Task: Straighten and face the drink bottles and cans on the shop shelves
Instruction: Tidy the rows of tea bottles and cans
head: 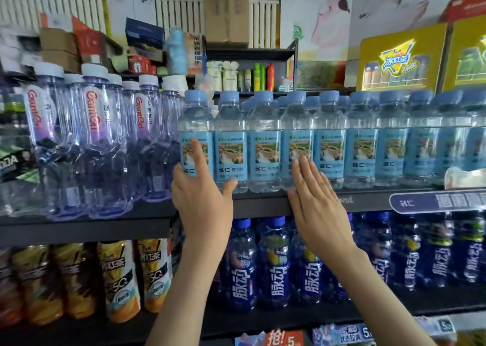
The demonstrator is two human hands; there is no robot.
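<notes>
A row of clear water bottles with light-blue caps and blue picture labels (264, 145) stands along the front of the upper shelf (263, 203). My left hand (200, 188) is raised with straight fingers on the leftmost bottle of the row (196, 124), thumb spread toward the second bottle. My right hand (315, 203) lies flat, fingertips touching the label of the fourth bottle (297, 124). Neither hand grips anything.
Clear purple-tinted Ganten bottles (97, 140) fill the shelf to the left. Below stand orange tea bottles (121, 280) and dark blue drink bottles (273, 266). Yellow cartons (402, 56) sit at the upper right, and boxes and clutter lie behind.
</notes>
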